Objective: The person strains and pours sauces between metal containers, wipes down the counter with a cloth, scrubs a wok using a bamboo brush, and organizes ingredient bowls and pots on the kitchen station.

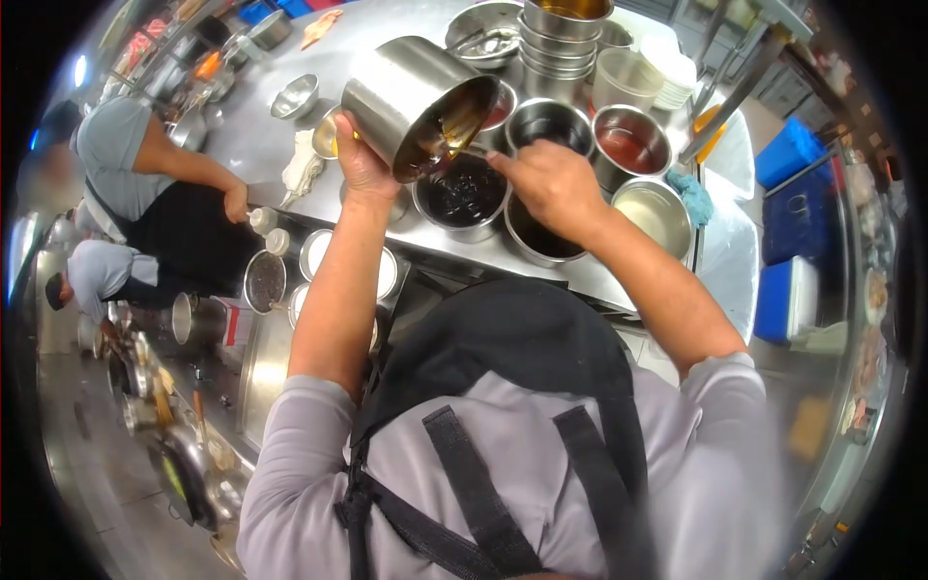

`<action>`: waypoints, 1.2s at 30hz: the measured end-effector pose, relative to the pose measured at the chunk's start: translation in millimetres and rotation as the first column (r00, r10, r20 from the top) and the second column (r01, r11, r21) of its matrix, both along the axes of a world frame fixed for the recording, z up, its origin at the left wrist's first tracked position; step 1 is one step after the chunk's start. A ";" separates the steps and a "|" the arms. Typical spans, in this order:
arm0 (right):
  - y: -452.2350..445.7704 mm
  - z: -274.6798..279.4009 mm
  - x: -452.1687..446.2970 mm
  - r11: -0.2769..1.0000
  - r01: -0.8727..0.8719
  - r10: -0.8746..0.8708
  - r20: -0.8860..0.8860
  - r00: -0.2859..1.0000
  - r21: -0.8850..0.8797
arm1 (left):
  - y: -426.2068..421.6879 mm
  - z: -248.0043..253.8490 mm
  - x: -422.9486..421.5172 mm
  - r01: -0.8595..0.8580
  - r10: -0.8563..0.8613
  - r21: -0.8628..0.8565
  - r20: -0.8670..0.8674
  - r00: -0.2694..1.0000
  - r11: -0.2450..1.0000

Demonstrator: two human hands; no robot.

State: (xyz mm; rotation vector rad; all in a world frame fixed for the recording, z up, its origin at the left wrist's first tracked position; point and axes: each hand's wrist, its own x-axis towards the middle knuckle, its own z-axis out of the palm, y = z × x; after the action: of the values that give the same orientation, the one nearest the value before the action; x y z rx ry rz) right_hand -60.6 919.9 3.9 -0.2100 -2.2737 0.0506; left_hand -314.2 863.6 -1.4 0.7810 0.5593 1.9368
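Left hand (367, 172) gripped the large steel pot (387, 89) low on its side, thumb up along the wall; the other fingers were mostly hidden behind it. Right hand (553, 186) was curled, pinching the handle of a metal utensil (476, 150), whose far end was inside the pot mouth; could not tell if spoon or spatula. The large steel pot was tilted well over, mouth facing down and right, brown residue on its inner wall, held above a steel pot of dark liquid (471, 235) on the desk (242, 121).

Beneath the right hand was another dark-filled pot (546, 253), partly covered by it. Just beyond: a pot of red liquid (611, 176); to the right, a pot of pale liquid (689, 224) with a blue-green cloth (690, 198) at its rim. Behind stood stacked steel pots (558, 66), a clear plastic container (620, 85) beside them. Farther left, a small metal bowl (295, 97) and a white cloth (302, 166). At the left edge, a co-worker's hand (236, 203) was near a squeeze bottle (261, 221).
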 end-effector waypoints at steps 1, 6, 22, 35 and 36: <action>-11.2 13.5 3.2 0.999 -0.038 0.037 0.018 0.999 0.025 | 0.1 -1.5 -1.9 -0.005 0.005 0.000 0.000 1.000 1.000; 13.3 -8.9 6.0 0.994 0.004 -0.002 0.020 1.000 -0.107 | -2.8 3.0 2.1 -0.018 0.017 -0.022 -0.008 1.000 1.000; 32.7 4.4 -6.4 0.493 0.078 -0.077 0.046 0.996 -0.867 | 0.8 -0.5 -5.3 -0.046 0.045 -0.015 -0.033 0.998 0.999; -13.3 40.1 -47.8 0.765 -0.111 -0.050 -0.229 0.972 -0.634 | 7.3 -0.5 4.1 -0.073 0.074 -0.046 0.010 0.997 0.996; -24.6 37.6 -46.8 0.880 -0.075 -0.023 -0.199 0.980 -0.470 | 7.9 -2.6 3.3 -0.100 0.098 -0.054 -0.036 0.995 0.994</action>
State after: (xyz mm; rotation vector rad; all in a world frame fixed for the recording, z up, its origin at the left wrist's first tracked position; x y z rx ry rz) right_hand -107.3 895.3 41.4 -0.4124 -2.0281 0.6248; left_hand -310.9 871.5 -4.0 0.7637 0.6807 1.9927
